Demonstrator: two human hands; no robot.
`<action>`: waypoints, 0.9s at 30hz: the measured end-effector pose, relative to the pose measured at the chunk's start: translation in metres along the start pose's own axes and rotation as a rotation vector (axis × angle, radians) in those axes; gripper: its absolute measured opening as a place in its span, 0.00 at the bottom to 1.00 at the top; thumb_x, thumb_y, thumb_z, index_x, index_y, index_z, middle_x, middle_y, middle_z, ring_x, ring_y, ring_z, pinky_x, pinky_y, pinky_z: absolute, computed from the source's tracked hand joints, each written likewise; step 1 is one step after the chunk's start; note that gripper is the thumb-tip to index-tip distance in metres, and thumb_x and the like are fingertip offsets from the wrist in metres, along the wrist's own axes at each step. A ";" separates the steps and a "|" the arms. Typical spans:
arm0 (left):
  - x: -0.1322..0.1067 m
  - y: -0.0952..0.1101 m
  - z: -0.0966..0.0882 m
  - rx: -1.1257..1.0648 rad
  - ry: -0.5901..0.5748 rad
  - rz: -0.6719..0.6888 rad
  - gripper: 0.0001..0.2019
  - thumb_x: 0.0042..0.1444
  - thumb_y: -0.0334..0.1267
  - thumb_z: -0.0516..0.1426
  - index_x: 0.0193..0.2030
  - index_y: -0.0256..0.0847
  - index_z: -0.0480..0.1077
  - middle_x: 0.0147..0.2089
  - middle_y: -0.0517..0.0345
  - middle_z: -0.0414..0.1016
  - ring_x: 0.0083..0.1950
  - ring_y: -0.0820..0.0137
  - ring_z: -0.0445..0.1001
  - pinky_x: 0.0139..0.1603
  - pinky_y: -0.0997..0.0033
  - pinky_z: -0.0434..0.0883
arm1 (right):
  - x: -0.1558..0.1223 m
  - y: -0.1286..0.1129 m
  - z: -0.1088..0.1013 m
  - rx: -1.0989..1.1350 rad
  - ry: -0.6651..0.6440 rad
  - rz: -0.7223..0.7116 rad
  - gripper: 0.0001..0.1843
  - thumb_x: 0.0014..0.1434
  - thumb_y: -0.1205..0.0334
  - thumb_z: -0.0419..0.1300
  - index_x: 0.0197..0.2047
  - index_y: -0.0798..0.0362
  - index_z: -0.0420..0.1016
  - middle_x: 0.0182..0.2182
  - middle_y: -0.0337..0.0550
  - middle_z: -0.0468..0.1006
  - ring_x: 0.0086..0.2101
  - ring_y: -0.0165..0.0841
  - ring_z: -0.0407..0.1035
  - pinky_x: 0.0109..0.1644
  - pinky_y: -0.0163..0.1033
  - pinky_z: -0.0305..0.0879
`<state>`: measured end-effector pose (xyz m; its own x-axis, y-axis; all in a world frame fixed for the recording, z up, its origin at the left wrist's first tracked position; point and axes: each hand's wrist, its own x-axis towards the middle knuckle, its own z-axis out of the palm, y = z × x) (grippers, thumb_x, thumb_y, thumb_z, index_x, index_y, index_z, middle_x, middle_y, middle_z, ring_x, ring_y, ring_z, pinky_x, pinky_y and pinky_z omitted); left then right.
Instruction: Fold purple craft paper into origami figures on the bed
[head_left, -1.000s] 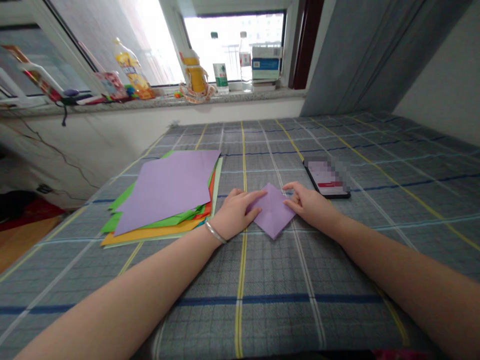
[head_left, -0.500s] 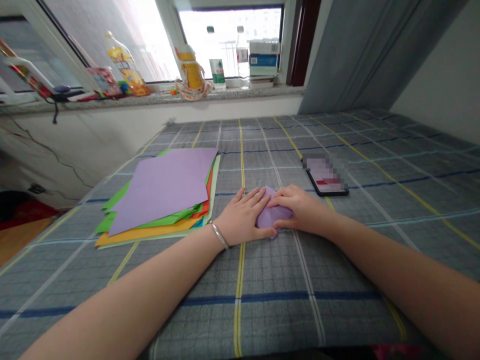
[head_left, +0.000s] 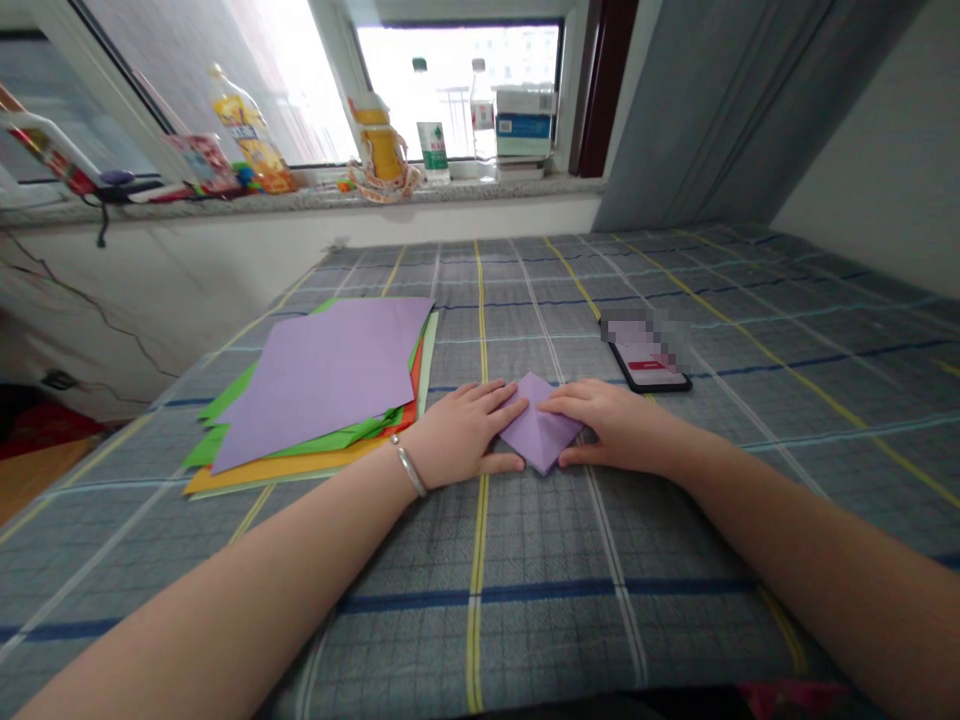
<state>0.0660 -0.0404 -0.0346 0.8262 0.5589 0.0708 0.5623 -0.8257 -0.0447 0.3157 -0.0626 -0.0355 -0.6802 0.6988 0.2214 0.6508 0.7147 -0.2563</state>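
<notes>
A small folded purple paper [head_left: 536,432] lies on the grey plaid cloth [head_left: 540,580], shaped like a diamond. My left hand [head_left: 461,435] lies flat on its left edge with the fingers stretched out, thumb along the lower edge. A silver bracelet sits on that wrist. My right hand [head_left: 611,425] presses flat on the paper's right edge, fingers extended toward the middle. Both hands pin the paper to the cloth.
A stack of coloured paper sheets [head_left: 322,385], purple on top, lies to the left. A phone [head_left: 646,360] rests beyond my right hand. Bottles [head_left: 382,135] and boxes [head_left: 525,125] stand on the windowsill at the back. The cloth's left edge drops toward the floor.
The flat diamond was covered by both hands half a second ago. Now the hands have spread apart and a smaller folded shape shows between them.
</notes>
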 end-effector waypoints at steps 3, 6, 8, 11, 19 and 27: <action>0.003 -0.010 -0.002 -0.045 0.053 0.099 0.32 0.59 0.59 0.52 0.63 0.39 0.65 0.62 0.42 0.67 0.62 0.53 0.65 0.62 0.53 0.62 | -0.001 0.005 -0.003 0.052 -0.009 -0.041 0.25 0.53 0.51 0.66 0.53 0.49 0.74 0.49 0.49 0.77 0.49 0.43 0.69 0.53 0.48 0.64; 0.005 -0.012 -0.003 -0.134 0.097 0.149 0.26 0.59 0.55 0.55 0.57 0.40 0.70 0.53 0.46 0.72 0.53 0.59 0.69 0.57 0.58 0.66 | 0.000 0.008 -0.003 0.070 -0.025 -0.072 0.18 0.55 0.52 0.65 0.47 0.50 0.76 0.45 0.47 0.78 0.47 0.40 0.69 0.51 0.46 0.64; 0.005 -0.012 -0.003 -0.195 0.118 0.154 0.23 0.59 0.53 0.56 0.55 0.40 0.72 0.50 0.47 0.73 0.50 0.62 0.70 0.55 0.61 0.67 | 0.000 0.010 -0.003 0.074 -0.025 -0.080 0.16 0.56 0.52 0.65 0.45 0.50 0.77 0.44 0.46 0.78 0.45 0.39 0.69 0.50 0.45 0.64; 0.005 -0.012 -0.002 -0.261 0.138 0.153 0.20 0.58 0.51 0.58 0.51 0.40 0.74 0.48 0.49 0.74 0.49 0.64 0.72 0.54 0.63 0.68 | 0.001 0.012 -0.003 0.099 -0.023 -0.088 0.14 0.56 0.52 0.64 0.43 0.50 0.78 0.42 0.45 0.78 0.43 0.37 0.70 0.48 0.43 0.64; 0.004 -0.008 -0.004 -0.144 0.153 0.205 0.16 0.68 0.41 0.47 0.43 0.39 0.75 0.41 0.52 0.77 0.44 0.68 0.74 0.50 0.67 0.68 | 0.000 0.004 -0.008 0.070 -0.032 -0.035 0.14 0.58 0.50 0.62 0.42 0.49 0.79 0.38 0.44 0.79 0.39 0.36 0.71 0.43 0.41 0.63; 0.007 -0.005 0.002 -0.167 0.220 0.134 0.14 0.65 0.38 0.48 0.40 0.40 0.74 0.38 0.55 0.76 0.39 0.70 0.73 0.44 0.70 0.68 | 0.007 -0.007 0.006 -0.029 0.049 -0.017 0.09 0.61 0.58 0.57 0.38 0.48 0.79 0.37 0.43 0.77 0.38 0.35 0.69 0.41 0.39 0.61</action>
<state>0.0695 -0.0324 -0.0361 0.8554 0.4287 0.2907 0.4200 -0.9025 0.0950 0.3042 -0.0634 -0.0382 -0.6743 0.6868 0.2715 0.6494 0.7265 -0.2248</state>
